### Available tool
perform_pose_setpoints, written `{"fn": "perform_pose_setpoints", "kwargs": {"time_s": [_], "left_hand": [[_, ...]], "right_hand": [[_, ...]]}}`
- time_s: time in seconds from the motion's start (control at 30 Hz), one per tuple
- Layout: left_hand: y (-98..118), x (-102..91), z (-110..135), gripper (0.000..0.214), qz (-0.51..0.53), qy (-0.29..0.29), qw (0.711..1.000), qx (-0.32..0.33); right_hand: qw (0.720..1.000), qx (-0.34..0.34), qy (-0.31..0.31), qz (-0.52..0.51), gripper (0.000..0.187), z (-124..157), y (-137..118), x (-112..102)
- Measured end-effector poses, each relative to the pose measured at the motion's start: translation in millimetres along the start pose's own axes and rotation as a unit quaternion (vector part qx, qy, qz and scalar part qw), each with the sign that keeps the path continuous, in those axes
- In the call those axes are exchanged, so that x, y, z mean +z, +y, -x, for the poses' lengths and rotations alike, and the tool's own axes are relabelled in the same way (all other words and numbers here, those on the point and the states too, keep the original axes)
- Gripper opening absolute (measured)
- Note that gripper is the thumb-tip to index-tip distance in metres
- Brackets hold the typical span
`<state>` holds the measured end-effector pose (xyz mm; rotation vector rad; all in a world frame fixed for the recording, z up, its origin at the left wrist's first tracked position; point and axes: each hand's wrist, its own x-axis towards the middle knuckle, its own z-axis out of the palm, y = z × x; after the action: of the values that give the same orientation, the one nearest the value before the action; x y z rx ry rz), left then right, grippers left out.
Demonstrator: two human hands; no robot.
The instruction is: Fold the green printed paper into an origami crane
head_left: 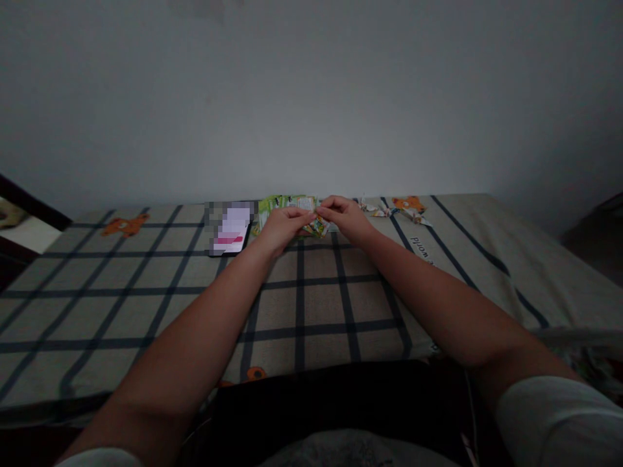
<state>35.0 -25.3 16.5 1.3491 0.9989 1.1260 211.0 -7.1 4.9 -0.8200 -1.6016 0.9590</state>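
Grip of left hand [281, 226] and right hand [348, 214] pinches a green-and-orange printed packet [320, 226], right of a black-edged lit smartphone [234, 226].

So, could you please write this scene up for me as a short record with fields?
Left hand: fingertips pinched on a colourful packet
Right hand: thumb and fingers brought together at the packet's edge; exact grip too small to tell
Near the left hand: more green packets, partly hidden by it
Left of the packets: phone, screen lit, partly pixelated
Right of the right hand: crumpled printed scraps
Surface: checked cloth with orange bear prints
Behind: plain wall
Light: dim
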Motion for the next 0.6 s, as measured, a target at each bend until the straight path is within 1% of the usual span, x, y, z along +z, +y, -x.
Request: {"fn": "perform_pose_setpoints", "kwargs": {"time_s": [0.13, 0.3, 0.37, 0.5, 0.6], "left_hand": [[-1.9, -1.1, -1.1, 0.038, -0.021, 0.004, 1.0, 0.004], [-5.0, 0.1, -1.3, 0.034, -0.086, 0.014, 0.996, 0.029], [-4.5, 1.5, -0.3, 0.034, -0.086, 0.011, 0.996, 0.026], [-3.4, 2.8, 1.5, 0.038, -0.05, -0.004, 0.999, 0.006], [-6.1, 0.2, -0.6, 0.038, -0.065, -0.009, 0.997, 0.025]], "right_hand": [[1.0, 0.01, -0.006, -0.012, 0.044, 0.7, -0.7, 1.4], [1.0, 0.004, -0.005, 0.025, 0.044, 0.4, 0.3, 0.6], [1.0, -0.001, 0.004, 0.025, 0.043, -0.3, 1.2, -0.2], [1.0, -0.006, 0.023, 0.002, 0.04, -1.2, 2.0, -0.6], [1.0, 0.001, 0.03, 0.002, 0.039, -0.7, 0.7, 0.3]]}}
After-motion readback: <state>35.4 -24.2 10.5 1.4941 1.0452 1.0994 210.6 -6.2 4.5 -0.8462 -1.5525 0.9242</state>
